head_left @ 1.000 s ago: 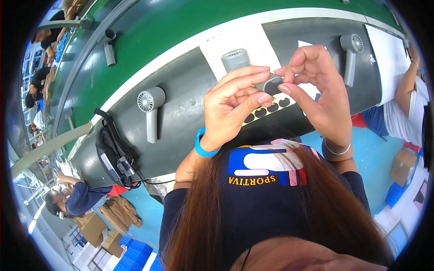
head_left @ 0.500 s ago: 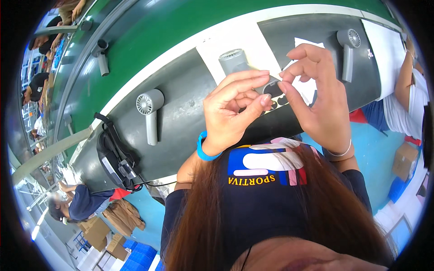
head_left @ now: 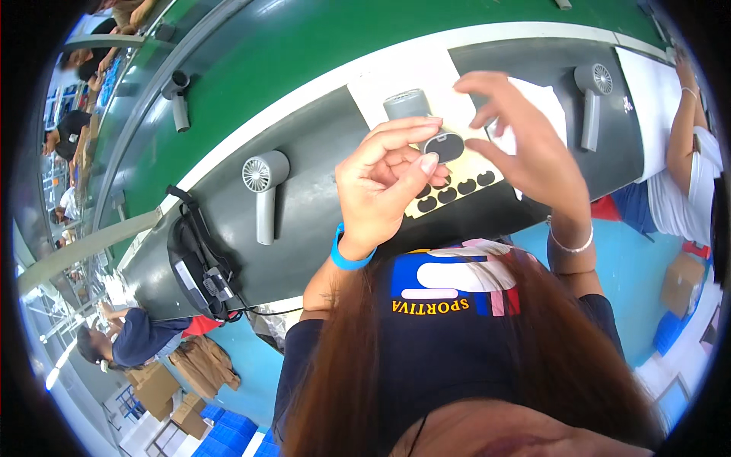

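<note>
- While the left hand (head_left: pixel 388 179) closes its fingers and thumb around the handle of a grey handheld fan (head_left: pixel 406 106), the dark oval end (head_left: pixel 444 146) of that handle faces the wearer, just above the cream sheet (head_left: pixel 478 163); the fan head points away, beyond the sheet.
- The grip seems chosen to keep this end face uncovered, the thumb lying beside its rim.
- The right hand (head_left: pixel 525 145), slightly blurred, stands above the sheet's right side; thumb and forefinger are well parted, with nothing visible between them.
- Notched black ovals (head_left: pixel 447 196) lie in rows on the sheet, their outline resembling the end face; the sheet's nearness probably keeps them within easy reach.
- White paper (head_left: pixel 547 107) lies right of the sheet, partly behind the right hand.
- Well left of the sheet lies a second fan (head_left: pixel 266 174); well right, a third fan (head_left: pixel 592 95). Both are presumably set aside to leave the hands room.
- Writing: yellow capitals cross the dark shirt (head_left: pixel 457 335), nearer the wearer than the sheet and inverted in this view; no label is readable on the fans.
</note>
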The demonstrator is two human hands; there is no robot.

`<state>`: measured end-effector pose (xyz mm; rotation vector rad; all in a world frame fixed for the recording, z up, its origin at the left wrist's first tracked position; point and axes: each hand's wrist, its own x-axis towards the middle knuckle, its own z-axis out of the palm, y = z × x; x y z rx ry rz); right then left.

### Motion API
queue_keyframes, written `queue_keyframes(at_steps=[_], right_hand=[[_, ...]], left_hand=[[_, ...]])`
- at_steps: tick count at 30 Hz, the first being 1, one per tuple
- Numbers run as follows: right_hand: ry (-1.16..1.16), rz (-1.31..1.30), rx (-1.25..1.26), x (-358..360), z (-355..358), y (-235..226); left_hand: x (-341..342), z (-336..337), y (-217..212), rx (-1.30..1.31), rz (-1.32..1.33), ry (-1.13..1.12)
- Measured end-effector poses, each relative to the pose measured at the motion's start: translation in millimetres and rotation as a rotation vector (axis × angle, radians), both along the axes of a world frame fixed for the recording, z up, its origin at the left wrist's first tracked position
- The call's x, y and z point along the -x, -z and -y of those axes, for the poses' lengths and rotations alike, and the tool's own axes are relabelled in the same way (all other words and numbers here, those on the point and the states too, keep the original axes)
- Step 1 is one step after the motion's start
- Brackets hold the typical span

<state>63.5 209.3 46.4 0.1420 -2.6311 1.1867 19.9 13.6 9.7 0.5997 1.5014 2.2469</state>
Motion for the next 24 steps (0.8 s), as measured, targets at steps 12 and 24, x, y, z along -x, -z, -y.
queue_keyframes(at_steps=[12, 24], right_hand=[[-0.349, 0.104, -0.381, 59, 62, 15], [-0.109, -0.331, -0.967, 270, -54, 126]], left_hand=[[32, 28, -1, 0.08, -0.001, -0.294], [32, 61, 31, 0.228, 0.007, -0.454]])
